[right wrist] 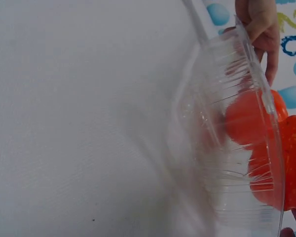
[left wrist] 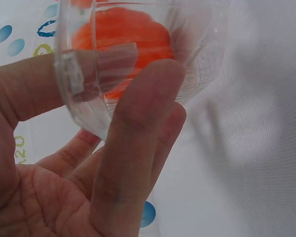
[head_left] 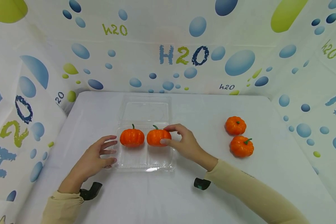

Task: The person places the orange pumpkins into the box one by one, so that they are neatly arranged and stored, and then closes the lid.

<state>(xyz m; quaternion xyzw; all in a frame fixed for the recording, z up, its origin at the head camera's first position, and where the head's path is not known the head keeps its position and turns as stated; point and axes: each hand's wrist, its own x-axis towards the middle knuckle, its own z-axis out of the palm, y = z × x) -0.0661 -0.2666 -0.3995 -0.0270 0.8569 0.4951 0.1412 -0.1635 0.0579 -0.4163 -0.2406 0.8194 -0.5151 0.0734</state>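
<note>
A clear plastic clamshell container [head_left: 133, 160] lies on the table with its lid folded back. Its left half holds an orange mini pumpkin [head_left: 132, 137] with a green stem. My right hand [head_left: 186, 143] pinches another mini pumpkin [head_left: 156, 137] between thumb and fingers, over the right half of the container. In the right wrist view this held pumpkin [right wrist: 293, 163] shows partly above the clear wall. My left hand [head_left: 93, 157] is at the container's left edge, fingers spread and loosely bent. The left wrist view has the left thumb [left wrist: 138, 128] close against the clear wall.
Two more mini pumpkins, one behind [head_left: 235, 125] and one in front [head_left: 241, 146], sit close together on the right of the white-covered table [head_left: 156, 199]. A patterned cloth wall [head_left: 145, 56] rises behind and along both sides. Dark wrist-camera pieces [head_left: 91, 191] hang beneath both wrists.
</note>
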